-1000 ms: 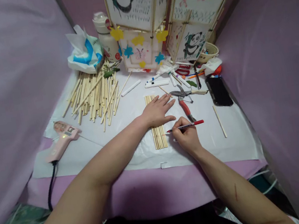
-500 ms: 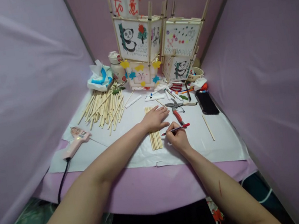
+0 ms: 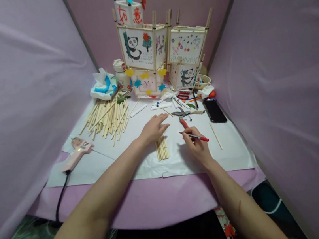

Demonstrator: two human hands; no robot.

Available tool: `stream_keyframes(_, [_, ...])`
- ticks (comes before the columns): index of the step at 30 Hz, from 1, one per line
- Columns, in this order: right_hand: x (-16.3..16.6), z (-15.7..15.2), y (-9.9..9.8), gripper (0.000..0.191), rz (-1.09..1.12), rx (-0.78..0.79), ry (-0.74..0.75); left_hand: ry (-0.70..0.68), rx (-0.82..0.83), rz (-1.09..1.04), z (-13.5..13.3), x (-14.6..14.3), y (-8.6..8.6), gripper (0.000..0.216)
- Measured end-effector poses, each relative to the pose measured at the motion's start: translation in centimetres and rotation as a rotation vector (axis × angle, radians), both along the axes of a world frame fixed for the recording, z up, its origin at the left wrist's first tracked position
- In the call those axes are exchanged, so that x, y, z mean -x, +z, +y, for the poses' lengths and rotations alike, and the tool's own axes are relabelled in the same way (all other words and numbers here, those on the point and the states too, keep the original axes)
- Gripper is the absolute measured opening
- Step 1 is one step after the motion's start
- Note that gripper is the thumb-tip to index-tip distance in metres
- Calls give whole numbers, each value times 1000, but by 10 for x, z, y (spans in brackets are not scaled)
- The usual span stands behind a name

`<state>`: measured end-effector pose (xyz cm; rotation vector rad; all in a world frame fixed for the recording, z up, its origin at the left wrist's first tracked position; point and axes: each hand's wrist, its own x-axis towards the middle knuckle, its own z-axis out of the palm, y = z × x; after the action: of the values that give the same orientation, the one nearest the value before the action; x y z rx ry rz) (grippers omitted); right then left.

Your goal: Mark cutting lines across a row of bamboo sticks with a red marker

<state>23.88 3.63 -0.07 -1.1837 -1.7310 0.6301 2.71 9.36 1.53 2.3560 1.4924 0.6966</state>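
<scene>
A row of thin wooden sticks (image 3: 162, 149) lies side by side on the white sheet (image 3: 143, 170). Over the far part of the row is my left hand (image 3: 154, 128), palm down with fingers outstretched; whether it touches the sticks I cannot tell. To the right, my right hand (image 3: 196, 144) grips a red pen (image 3: 199, 136), its tip pointing left and held apart from the sticks. Just beyond that hand lie pruning shears (image 3: 182, 117) with red handles, partly hidden by it.
A loose pile of sticks (image 3: 107, 117) and a pink glue gun (image 3: 77, 152) lie on the left. Decorated paper lanterns (image 3: 140, 50) stand at the back, with white markers (image 3: 162, 106) before them. On the right are a phone (image 3: 214, 111) and a single stick (image 3: 216, 136).
My right hand has drawn the pen away from the stick row and tilted it. My left hand has shifted and looks lifted somewhat. The whole view has swung slightly.
</scene>
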Motion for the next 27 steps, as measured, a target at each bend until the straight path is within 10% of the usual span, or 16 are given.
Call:
stream_keyframes(10, [-83,10,20,32,-849,384,-370,121,38,-305,-69,4,7,46])
stream_keyframes(27, [-117,7,-18,26,-716,179,-616,292,7,-397,-69,37,-15,35])
